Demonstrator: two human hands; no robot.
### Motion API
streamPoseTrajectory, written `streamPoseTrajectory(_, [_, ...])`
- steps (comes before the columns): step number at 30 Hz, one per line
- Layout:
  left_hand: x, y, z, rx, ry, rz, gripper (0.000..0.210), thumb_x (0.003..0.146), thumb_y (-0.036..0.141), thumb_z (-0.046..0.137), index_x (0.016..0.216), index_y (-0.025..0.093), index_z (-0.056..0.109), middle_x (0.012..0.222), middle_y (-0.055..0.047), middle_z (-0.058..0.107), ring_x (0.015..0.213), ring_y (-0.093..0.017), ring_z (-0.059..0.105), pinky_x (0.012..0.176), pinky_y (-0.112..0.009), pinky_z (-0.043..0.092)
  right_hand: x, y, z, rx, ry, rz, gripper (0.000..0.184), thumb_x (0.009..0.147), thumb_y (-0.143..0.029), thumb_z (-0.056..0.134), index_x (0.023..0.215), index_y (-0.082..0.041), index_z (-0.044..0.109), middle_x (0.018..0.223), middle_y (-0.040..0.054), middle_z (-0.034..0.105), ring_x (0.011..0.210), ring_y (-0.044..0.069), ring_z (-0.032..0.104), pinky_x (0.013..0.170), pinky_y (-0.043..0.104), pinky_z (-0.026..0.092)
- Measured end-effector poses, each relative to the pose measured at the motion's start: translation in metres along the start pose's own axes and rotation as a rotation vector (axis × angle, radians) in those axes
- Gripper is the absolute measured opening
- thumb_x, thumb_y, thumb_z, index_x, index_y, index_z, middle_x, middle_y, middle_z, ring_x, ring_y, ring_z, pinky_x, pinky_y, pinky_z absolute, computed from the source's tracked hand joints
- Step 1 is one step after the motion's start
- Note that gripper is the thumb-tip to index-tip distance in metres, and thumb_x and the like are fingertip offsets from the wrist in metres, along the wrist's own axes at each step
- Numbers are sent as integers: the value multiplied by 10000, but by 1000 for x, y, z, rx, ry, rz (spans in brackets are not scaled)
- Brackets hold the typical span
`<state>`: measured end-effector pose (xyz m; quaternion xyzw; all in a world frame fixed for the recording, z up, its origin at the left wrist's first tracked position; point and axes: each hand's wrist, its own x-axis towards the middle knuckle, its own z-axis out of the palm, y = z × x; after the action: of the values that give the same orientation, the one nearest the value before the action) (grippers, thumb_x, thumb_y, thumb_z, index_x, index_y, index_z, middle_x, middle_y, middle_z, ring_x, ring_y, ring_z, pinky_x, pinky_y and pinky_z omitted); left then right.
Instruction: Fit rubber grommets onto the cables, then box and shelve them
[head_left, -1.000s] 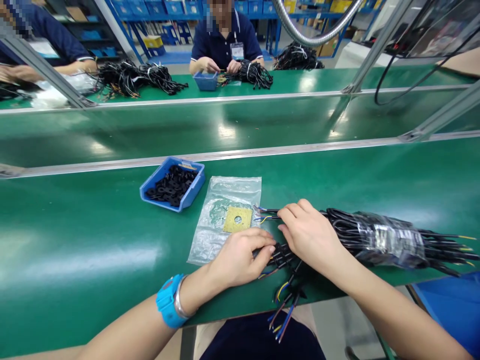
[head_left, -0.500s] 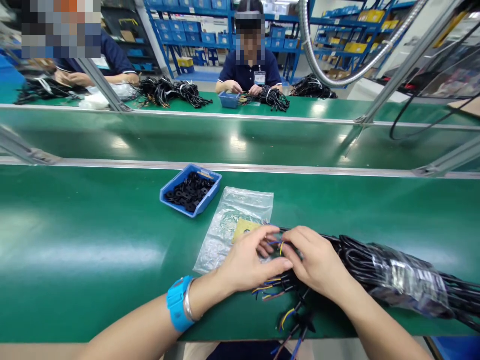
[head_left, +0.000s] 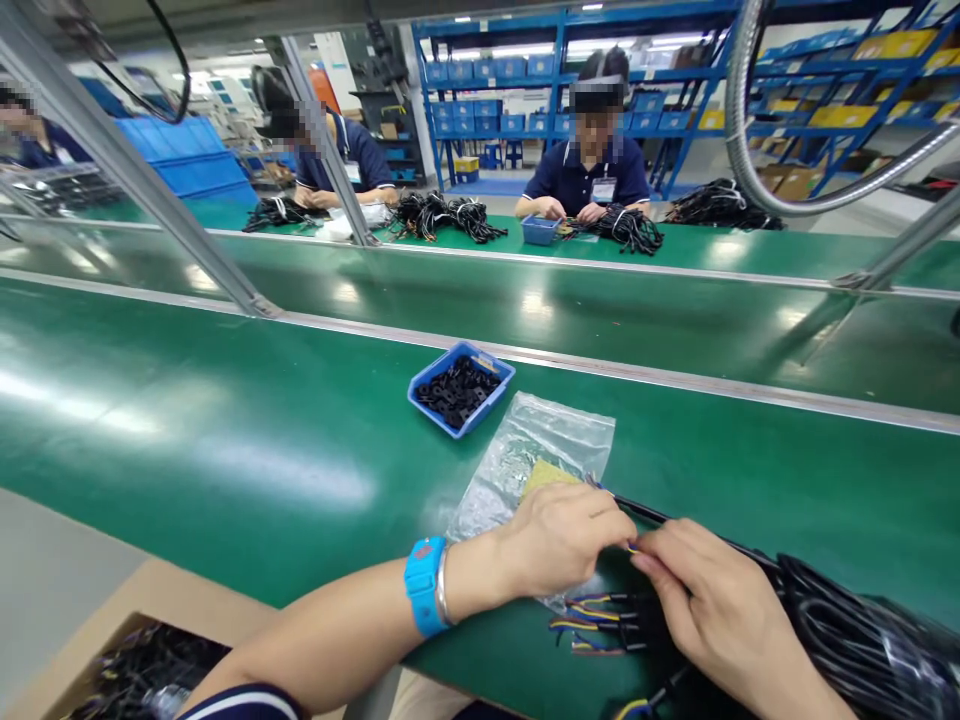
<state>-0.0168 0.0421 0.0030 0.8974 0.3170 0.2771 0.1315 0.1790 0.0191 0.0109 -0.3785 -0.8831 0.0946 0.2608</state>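
My left hand [head_left: 574, 540], with a blue strap and a silver bangle at its wrist, pinches thin coloured wire ends. Just to its right my right hand [head_left: 712, 600] is closed on the same wires, thumb and forefinger together; a bit of yellow and blue shows between the hands. A thick bundle of black cables [head_left: 855, 625], wrapped in clear film, lies beside and beyond my right hand. Below the hands, several stripped cable ends [head_left: 596, 612] show yellow, blue and brown wires. Under my left hand lies a clear plastic bag [head_left: 517, 450] with a yellow piece [head_left: 547, 474] at it.
A blue bin [head_left: 421, 402] of small black parts stands behind the bag. A metal rail [head_left: 600, 368] crosses the green bench. At lower left is a cardboard box [head_left: 82, 655] with dark parts. Across the bench, co-workers handle cable bundles [head_left: 450, 218]. A flexible metal hose [head_left: 739, 120] hangs at upper right.
The view has swung left, bringing the cardboard box into sight. My left hand has turned over and its fingers have closed to a pinch; the two hands still meet at the wires.
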Motion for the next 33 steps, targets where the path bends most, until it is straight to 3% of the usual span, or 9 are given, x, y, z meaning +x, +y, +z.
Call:
streamPoseTrajectory(3, [1,-14,-26,-33,110,-63,200,881,195,477,939,196,668,890,-29,707,823,-148,639,745,-264,510,2,0,0,-14,74,0,144,927,-178,472,808,-189,554,670,11,521,612,141,485,566,278,408])
streamPoseTrajectory(7, [-2,-67,-78,123,383,-463,216,892,217,485,962,186,687,963,-56,710,921,-175,625,860,-314,485,5,-3,-1,21,161,10,72,916,-180,507,871,-178,562,760,29,578,688,144,537,651,287,442])
streamPoseTrajectory(10, [-9,-112,-97,278,314,-694,256,849,200,510,993,183,721,1003,-105,683,980,-259,593,891,-403,454,5,-4,-1,19,162,6,59,913,-188,513,896,-176,569,775,34,588,698,148,555,668,295,452])
streamPoseTrajectory(12, [-12,-133,-95,267,258,-705,265,792,196,574,1004,205,734,949,-106,671,961,-283,574,897,-435,435,5,-5,0,16,153,0,69,913,-190,506,892,-178,571,764,31,587,685,147,556,658,294,457])
streamPoseTrajectory(15, [-12,-147,-83,192,245,-680,240,742,211,630,950,234,748,881,-81,652,947,-273,552,937,-438,400,5,-4,0,13,142,-8,72,913,-192,505,894,-180,573,760,31,584,679,149,556,649,294,462])
streamPoseTrajectory(20, [-10,-141,-80,-2,382,-721,61,724,239,635,699,196,671,871,-79,645,1002,-274,542,983,-445,374,3,-4,1,24,115,5,59,912,-186,512,910,-183,571,766,35,582,687,154,553,642,293,467])
streamPoseTrajectory(25, [-14,-120,-97,-393,497,-808,230,747,382,578,668,180,501,650,-29,614,714,-204,648,692,-362,529,1,-2,3,43,113,10,53,901,-172,523,919,-185,572,777,31,592,700,155,556,655,299,472])
streamPoseTrajectory(30, [-9,-90,-102,-860,489,-792,320,665,372,700,874,177,556,670,9,652,582,-117,649,540,-223,525,4,-4,1,41,132,4,67,904,-171,513,917,-182,578,762,27,595,683,150,549,631,292,470])
streamPoseTrajectory(33, [-6,-76,-90,-1107,352,-780,339,655,380,768,861,148,632,619,-3,673,519,-98,630,498,-192,518,5,-6,0,46,135,25,69,905,-160,511,914,-179,577,755,29,591,686,149,544,627,291,465])
